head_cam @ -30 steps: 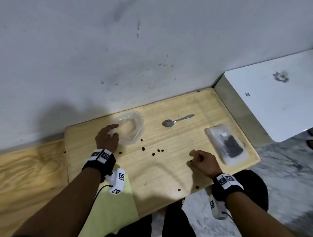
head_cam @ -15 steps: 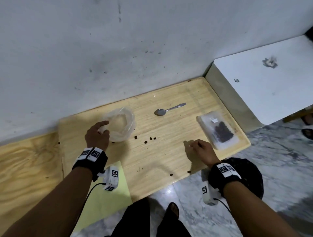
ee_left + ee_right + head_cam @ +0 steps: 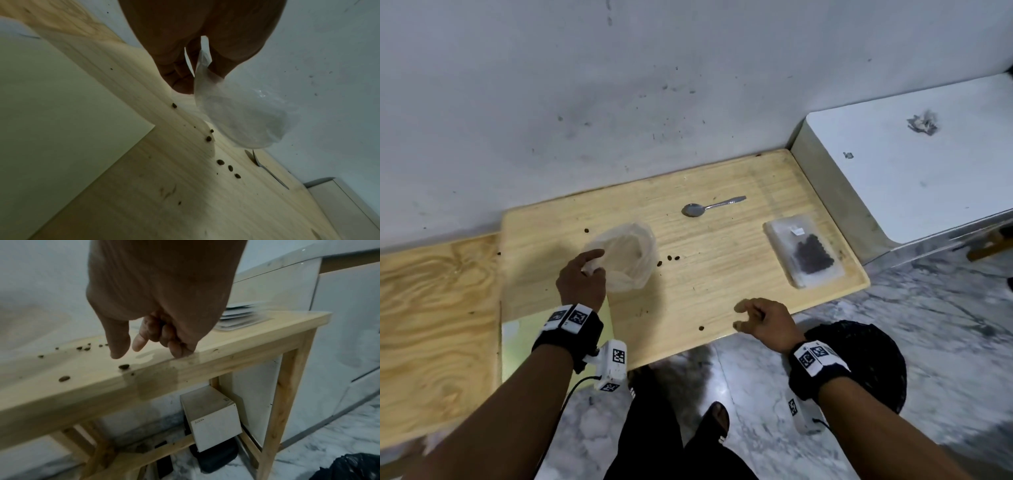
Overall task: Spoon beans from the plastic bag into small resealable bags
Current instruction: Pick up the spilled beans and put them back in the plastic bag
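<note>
The white box that is standing under the table is carrying small handwritten characters on its front face; they are looking like "JS0026", but the writing is too small to be sure. The small resealable bag is lying flat near the right end of the table, with dark beans inside and a small white label near its top; the print on this label is too small to read. The black and white square markers on both wristbands are showing only patterns, no words.

The left hand is pinching the near rim of the clear plastic bag between the thumb and the fingers, and the bag is standing open on the left part of the table. In the left wrist view the bag is hiding the spoon's bowl, and only part of the spoon is showing. In the head view the spoon is lying alone near the wall.

The right hand is hovering at the front edge of the table, with its fingers loosely curled and holding nothing. Loose beans are lying scattered on the wood. A black object on the floor is partly covered by the right arm, and I cannot tell what it is.
</note>
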